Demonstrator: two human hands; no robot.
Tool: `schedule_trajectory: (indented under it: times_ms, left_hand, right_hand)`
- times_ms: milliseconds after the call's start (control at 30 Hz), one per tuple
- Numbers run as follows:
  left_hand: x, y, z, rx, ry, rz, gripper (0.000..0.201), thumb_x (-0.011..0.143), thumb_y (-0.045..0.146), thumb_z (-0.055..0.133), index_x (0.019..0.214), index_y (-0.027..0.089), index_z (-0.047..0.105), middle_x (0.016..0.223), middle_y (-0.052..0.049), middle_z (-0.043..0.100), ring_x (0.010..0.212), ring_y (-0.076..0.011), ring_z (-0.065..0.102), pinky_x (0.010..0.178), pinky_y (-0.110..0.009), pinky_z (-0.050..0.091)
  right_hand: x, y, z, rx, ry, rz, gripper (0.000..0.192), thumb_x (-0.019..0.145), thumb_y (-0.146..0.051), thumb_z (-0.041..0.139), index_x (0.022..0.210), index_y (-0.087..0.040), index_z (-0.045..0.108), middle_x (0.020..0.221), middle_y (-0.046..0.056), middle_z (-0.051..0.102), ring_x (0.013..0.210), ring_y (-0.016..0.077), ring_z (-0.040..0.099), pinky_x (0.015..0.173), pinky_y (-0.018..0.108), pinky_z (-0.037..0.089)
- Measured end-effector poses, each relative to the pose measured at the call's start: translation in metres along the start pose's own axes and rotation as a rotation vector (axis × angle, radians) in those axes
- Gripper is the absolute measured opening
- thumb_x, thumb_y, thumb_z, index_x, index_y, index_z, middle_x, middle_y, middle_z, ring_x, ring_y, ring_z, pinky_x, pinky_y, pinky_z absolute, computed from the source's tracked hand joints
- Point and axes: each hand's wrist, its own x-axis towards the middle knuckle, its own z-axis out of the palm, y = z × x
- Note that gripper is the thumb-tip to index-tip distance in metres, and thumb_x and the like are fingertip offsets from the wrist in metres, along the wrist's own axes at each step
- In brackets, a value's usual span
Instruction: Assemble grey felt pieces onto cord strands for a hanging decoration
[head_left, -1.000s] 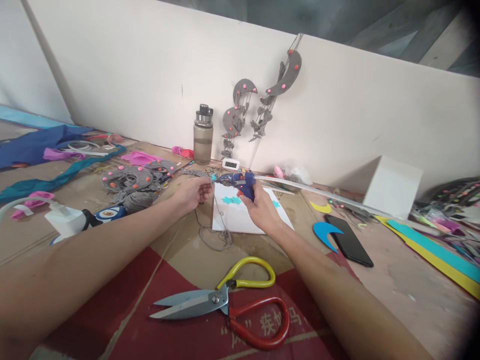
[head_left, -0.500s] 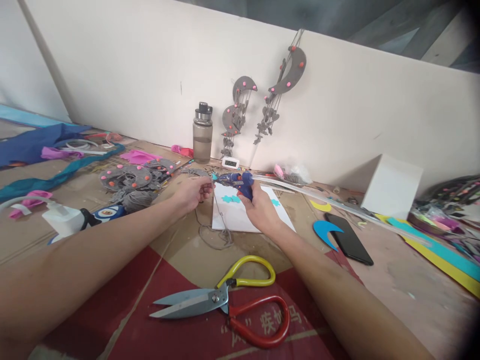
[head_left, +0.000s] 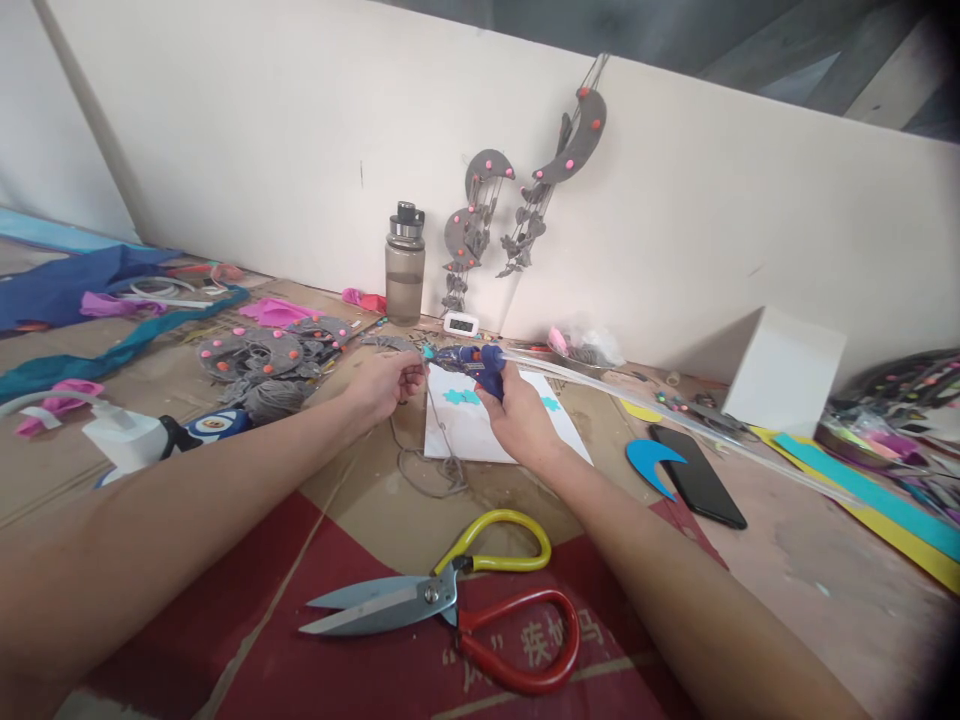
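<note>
1. Nearest: big scissors [head_left: 442, 605], one yellow loop and one red, lying blades shut on red printed cardboard [head_left: 360, 650], well apart from both hands.
2. Beyond them: loose grey string [head_left: 431, 470] trailing down across the edge of a white sheet [head_left: 480, 430] dotted with small teal shapes.
3. Left hand [head_left: 382, 385]: fingertips pinched shut on something small and grey right at the gun's tip (too small to identify, likely the string's upper end).
4. Right hand [head_left: 517, 415]: wrapped closed round the handle of a blue glue gun [head_left: 472, 362], held just above the white sheet, nozzle pointing left toward the pinched fingers, long clear glue stick [head_left: 675, 420] sticking out behind.
5. Risk, as a judgement: hot nozzle almost touching bare fingertips, so a burn from a slight slip; also glue dripping onto the sheet, or the long stick sweeping into the black phone [head_left: 697, 478] beneath it.
6. Farthest: water bottle [head_left: 405, 265] and grey crescent mobiles [head_left: 525, 190] against the white wall.
</note>
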Motion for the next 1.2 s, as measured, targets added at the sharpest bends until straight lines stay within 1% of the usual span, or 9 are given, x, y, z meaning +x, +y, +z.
schedule_trajectory:
  times_ms: [433, 500, 567, 667, 767, 867, 967, 1067, 1200]
  left_hand:
    - [-0.002, 0.000, 0.000, 0.027, -0.001, 0.044, 0.012, 0.060, 0.018, 0.065, 0.055, 0.011, 0.056, 0.053, -0.002, 0.055, 0.046, -0.0071, 0.047, 0.041, -0.019, 0.031]
    - [0.000, -0.002, -0.002, 0.027, -0.003, 0.047, 0.012, 0.060, 0.018, 0.065, 0.056, 0.011, 0.056, 0.054, -0.002, 0.056, 0.046, -0.0071, 0.047, 0.041, -0.019, 0.032]
    - [0.002, -0.002, -0.003, 0.019, 0.003, 0.038, 0.012, 0.059, 0.017, 0.065, 0.056, 0.011, 0.055, 0.054, -0.002, 0.056, 0.046, -0.0069, 0.047, 0.041, -0.019, 0.032]
    - [0.004, -0.003, -0.004, 0.010, 0.036, 0.019, 0.011, 0.059, 0.017, 0.064, 0.058, 0.012, 0.054, 0.055, 0.000, 0.054, 0.045, -0.0063, 0.045, 0.040, -0.019, 0.029]
    - [0.003, -0.004, -0.003, 0.009, 0.059, 0.011, 0.011, 0.059, 0.016, 0.064, 0.060, 0.013, 0.053, 0.056, 0.001, 0.054, 0.044, -0.0056, 0.044, 0.038, -0.019, 0.026]
    - [0.001, -0.005, -0.002, 0.005, 0.052, 0.049, 0.013, 0.060, 0.018, 0.065, 0.060, 0.013, 0.053, 0.057, 0.001, 0.054, 0.045, -0.0050, 0.042, 0.039, -0.019, 0.026]
    - [-0.004, -0.005, 0.002, 0.022, 0.008, 0.112, 0.018, 0.061, 0.022, 0.068, 0.061, 0.014, 0.053, 0.058, 0.002, 0.053, 0.047, -0.0052, 0.044, 0.042, -0.018, 0.030]
    - [-0.009, -0.006, 0.008, 0.071, -0.004, 0.174, 0.019, 0.064, 0.024, 0.069, 0.061, 0.015, 0.053, 0.056, 0.002, 0.052, 0.048, -0.0056, 0.044, 0.046, -0.019, 0.032]
    - [-0.016, -0.004, 0.012, 0.257, 0.020, 0.319, 0.016, 0.070, 0.026, 0.065, 0.063, 0.016, 0.054, 0.052, 0.003, 0.051, 0.046, -0.0066, 0.042, 0.046, -0.020, 0.031]
  right_hand:
    - [0.000, 0.001, -0.001, -0.004, -0.002, -0.002, 0.031, 0.086, -0.027, 0.045, 0.116, -0.017, 0.048, 0.103, 0.014, 0.066, 0.091, 0.0275, 0.061, 0.076, 0.037, 0.045]
    - [0.002, 0.003, 0.000, 0.079, 0.013, -0.009, 0.033, 0.085, -0.027, 0.048, 0.117, -0.019, 0.047, 0.103, 0.012, 0.066, 0.091, 0.0254, 0.061, 0.077, 0.035, 0.045]
    - [0.005, 0.008, 0.002, 0.232, 0.038, 0.007, 0.036, 0.082, -0.027, 0.051, 0.117, -0.021, 0.047, 0.103, 0.008, 0.066, 0.084, 0.0211, 0.061, 0.073, 0.032, 0.047]
    - [0.011, 0.018, 0.006, 0.532, 0.028, 0.130, 0.030, 0.079, -0.030, 0.053, 0.107, -0.021, 0.048, 0.094, 0.004, 0.067, 0.058, 0.0125, 0.054, 0.055, 0.026, 0.046]
    - [0.017, 0.030, 0.005, 0.681, 0.007, 0.283, 0.025, 0.080, -0.032, 0.049, 0.102, -0.019, 0.049, 0.088, 0.003, 0.066, 0.049, 0.0093, 0.049, 0.047, 0.023, 0.042]
    - [0.021, 0.044, 0.000, 0.386, -0.009, 0.441, 0.027, 0.086, -0.038, 0.041, 0.097, -0.017, 0.052, 0.087, 0.007, 0.068, 0.054, 0.0113, 0.056, 0.051, 0.024, 0.044]
    - [0.024, 0.057, -0.006, 0.084, -0.043, 0.506, 0.033, 0.088, -0.041, 0.039, 0.093, -0.014, 0.057, 0.092, 0.014, 0.069, 0.067, 0.0169, 0.063, 0.059, 0.027, 0.045]
    - [0.025, 0.065, -0.007, -0.021, -0.066, 0.506, 0.032, 0.086, -0.039, 0.045, 0.092, -0.011, 0.060, 0.099, 0.021, 0.068, 0.086, 0.0239, 0.065, 0.070, 0.031, 0.046]
    - [0.022, 0.068, -0.005, -0.112, -0.116, 0.484, 0.027, 0.084, -0.037, 0.050, 0.088, -0.013, 0.063, 0.101, 0.020, 0.067, 0.097, 0.0278, 0.063, 0.080, 0.034, 0.044]
